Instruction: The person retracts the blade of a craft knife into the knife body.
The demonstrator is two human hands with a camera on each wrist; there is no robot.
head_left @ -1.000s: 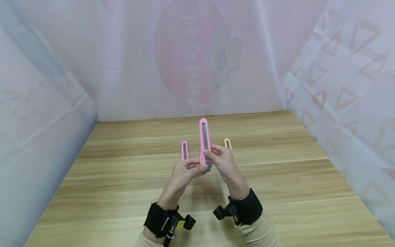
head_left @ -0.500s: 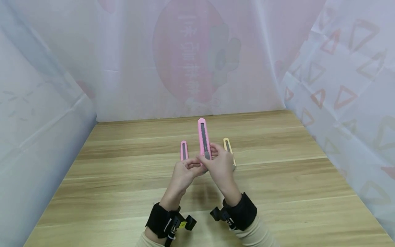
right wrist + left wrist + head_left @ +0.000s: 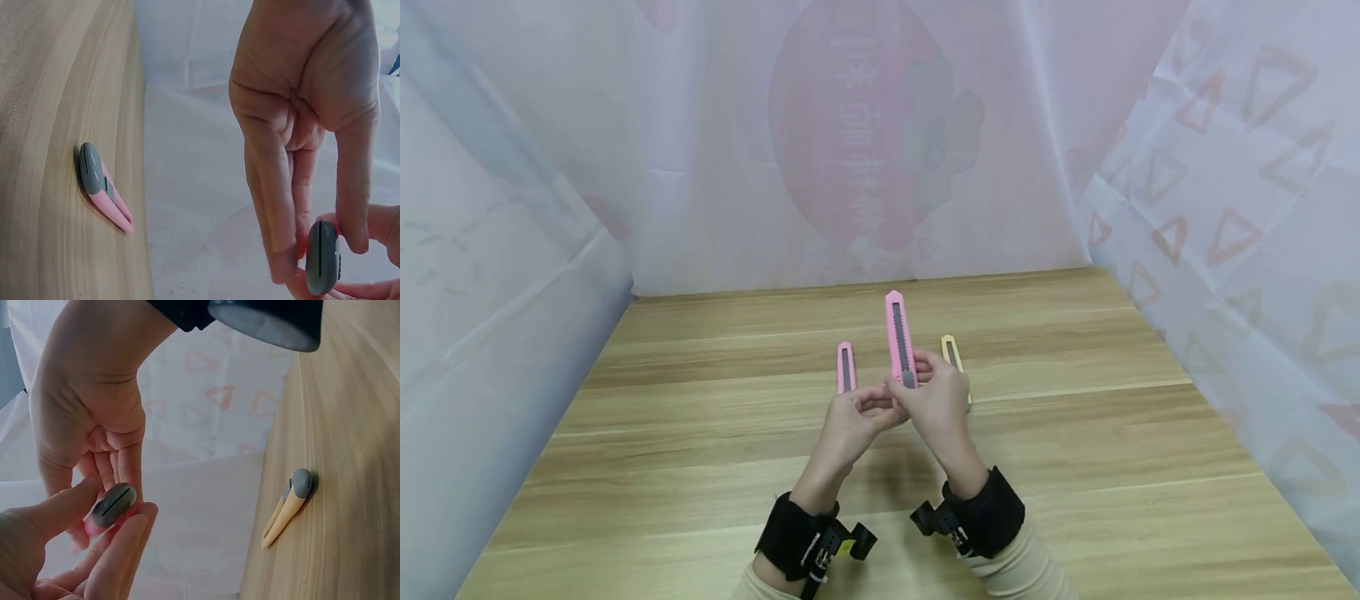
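Both hands pinch our big pink knife (image 3: 900, 337)
Our right hand (image 3: 936, 408) has slid up to its grey slider since a moment ago; our left hand (image 3: 850, 425) holds the bottom

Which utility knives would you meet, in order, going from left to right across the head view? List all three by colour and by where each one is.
Small pink knife on the table → large pink knife held up in both hands → yellow knife on the table.
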